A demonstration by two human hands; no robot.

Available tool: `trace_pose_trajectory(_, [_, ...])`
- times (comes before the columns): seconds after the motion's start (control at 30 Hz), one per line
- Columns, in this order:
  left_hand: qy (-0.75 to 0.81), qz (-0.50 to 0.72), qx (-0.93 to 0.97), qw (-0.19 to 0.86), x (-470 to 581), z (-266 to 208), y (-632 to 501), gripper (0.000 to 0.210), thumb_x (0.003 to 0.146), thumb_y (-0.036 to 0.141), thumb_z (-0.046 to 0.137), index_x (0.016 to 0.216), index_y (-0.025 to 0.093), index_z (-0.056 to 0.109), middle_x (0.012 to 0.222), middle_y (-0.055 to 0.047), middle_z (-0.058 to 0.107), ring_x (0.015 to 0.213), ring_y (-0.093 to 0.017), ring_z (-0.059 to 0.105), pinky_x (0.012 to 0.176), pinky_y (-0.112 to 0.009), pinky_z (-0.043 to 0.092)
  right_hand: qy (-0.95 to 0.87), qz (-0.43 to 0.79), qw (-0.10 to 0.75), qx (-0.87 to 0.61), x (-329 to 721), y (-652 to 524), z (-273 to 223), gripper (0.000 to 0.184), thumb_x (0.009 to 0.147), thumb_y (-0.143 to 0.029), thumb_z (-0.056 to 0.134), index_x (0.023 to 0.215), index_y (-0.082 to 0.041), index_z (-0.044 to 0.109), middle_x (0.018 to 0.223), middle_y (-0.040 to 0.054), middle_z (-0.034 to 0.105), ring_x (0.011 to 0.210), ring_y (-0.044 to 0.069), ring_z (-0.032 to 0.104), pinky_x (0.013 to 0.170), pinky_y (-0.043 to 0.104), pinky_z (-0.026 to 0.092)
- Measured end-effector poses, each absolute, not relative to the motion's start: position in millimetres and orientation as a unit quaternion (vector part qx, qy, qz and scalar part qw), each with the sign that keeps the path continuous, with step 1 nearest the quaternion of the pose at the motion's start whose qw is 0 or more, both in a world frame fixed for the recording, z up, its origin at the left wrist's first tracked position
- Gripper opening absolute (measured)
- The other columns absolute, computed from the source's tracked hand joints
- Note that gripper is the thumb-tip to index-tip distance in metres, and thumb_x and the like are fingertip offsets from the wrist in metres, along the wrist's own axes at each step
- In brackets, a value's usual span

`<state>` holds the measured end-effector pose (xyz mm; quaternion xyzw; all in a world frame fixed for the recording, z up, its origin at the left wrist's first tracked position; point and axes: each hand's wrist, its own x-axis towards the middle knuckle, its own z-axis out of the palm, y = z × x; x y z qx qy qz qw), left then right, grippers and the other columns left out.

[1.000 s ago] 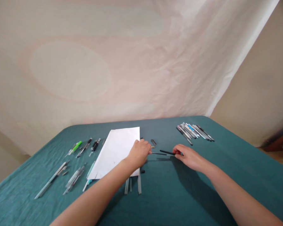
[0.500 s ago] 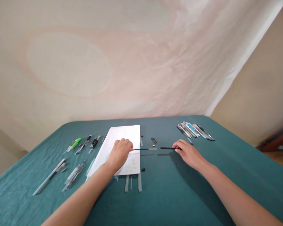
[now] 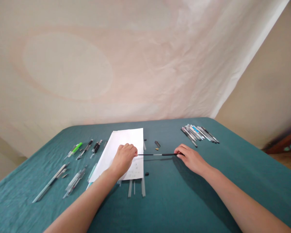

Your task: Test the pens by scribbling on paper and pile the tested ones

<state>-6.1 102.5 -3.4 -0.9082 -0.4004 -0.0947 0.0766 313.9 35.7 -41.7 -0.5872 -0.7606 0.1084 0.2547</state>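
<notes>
Over the white paper (image 3: 122, 139), my left hand (image 3: 124, 158) pinches one end of a thin pen refill (image 3: 146, 154), dark with a pale far part. My right hand (image 3: 188, 158) has its fingers closed on a black pen barrel (image 3: 168, 154). The refill's pale end meets the barrel's left end, and the two lie in one line just above the cloth. Behind them are a black pen cap (image 3: 157, 144) and a small brass-coloured tip (image 3: 156, 149). A short black piece (image 3: 146, 174) lies by the paper's near right corner.
Several pens (image 3: 197, 132) lie bunched at the back right of the green cloth (image 3: 174, 200). On the left are a green pen (image 3: 77, 148), black pen parts (image 3: 97, 146), clear tubes (image 3: 76, 181) and a long grey pen (image 3: 49, 183). Clear strips (image 3: 143, 187) stick out under the paper.
The gap between refill and barrel has closed. My right hand has moved slightly left with the barrel, so its end now meets the refill's pale end; my left hand has hardly moved.
</notes>
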Motion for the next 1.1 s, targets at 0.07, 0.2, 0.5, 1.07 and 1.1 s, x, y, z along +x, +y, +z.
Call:
trace_pose_trajectory(0.07, [-0.401, -0.096, -0.908, 0.073, -6.2, -2.8, 102.1, 0.016, 0.092, 0.027, 0.043, 0.086, 0.019, 0.056, 0.087, -0.005, 0.058, 0.086, -0.020, 0.049, 0.074, -0.033, 0.030, -0.758, 0.111, 0.258, -0.589, 314.2, 35.9, -42.3, 0.015, 0.085, -0.019, 0.047, 0.092, -0.025, 0.059, 0.095, 0.0012, 0.058, 0.080, 0.015, 0.055, 0.072, 0.027, 0.042])
trace_pose_trajectory(0.2, [-0.405, -0.096, -0.907, 0.065, -6.3, -1.0, 101.4, 0.015, 0.091, 0.027, 0.044, 0.086, 0.019, 0.056, 0.087, -0.004, 0.058, 0.087, -0.020, 0.049, 0.075, -0.033, 0.030, -0.753, 0.118, 0.264, -0.590, 315.1, 36.4, -43.6, 0.015, 0.086, -0.020, 0.047, 0.093, -0.025, 0.060, 0.095, 0.0013, 0.058, 0.079, 0.015, 0.055, 0.072, 0.027, 0.042])
trace_pose_trajectory(0.5, [-0.404, -0.096, -0.907, 0.066, -7.0, 0.0, 102.1, 0.015, 0.092, 0.025, 0.043, 0.086, 0.019, 0.056, 0.088, -0.005, 0.058, 0.086, -0.020, 0.049, 0.074, -0.033, 0.030, -0.753, 0.174, 0.270, -0.574, 316.1, 37.3, -40.9, 0.016, 0.087, -0.021, 0.046, 0.093, -0.023, 0.061, 0.095, 0.0028, 0.059, 0.083, 0.016, 0.057, 0.077, 0.029, 0.043])
trace_pose_trajectory(1.07, [-0.395, -0.103, -0.909, 0.077, -9.8, 0.5, 103.8, 0.016, 0.092, 0.024, 0.041, 0.087, 0.019, 0.055, 0.088, -0.005, 0.058, 0.086, -0.020, 0.048, 0.074, -0.033, 0.030, -0.764, 0.203, 0.274, -0.547, 318.1, 39.5, -43.1, 0.025, 0.092, -0.024, 0.040, 0.097, -0.022, 0.064, 0.094, 0.0046, 0.061, 0.086, 0.017, 0.058, 0.080, 0.030, 0.043])
trace_pose_trajectory(1.1, [-0.397, -0.104, -0.908, 0.078, -10.5, 0.3, 104.2, 0.016, 0.092, 0.024, 0.042, 0.087, 0.019, 0.055, 0.088, -0.005, 0.058, 0.086, -0.020, 0.048, 0.074, -0.033, 0.030, -0.762, 0.201, 0.274, -0.551, 319.4, 40.0, -44.1, 0.024, 0.092, -0.024, 0.041, 0.097, -0.022, 0.064, 0.094, 0.0048, 0.061, 0.086, 0.017, 0.058, 0.080, 0.030, 0.043])
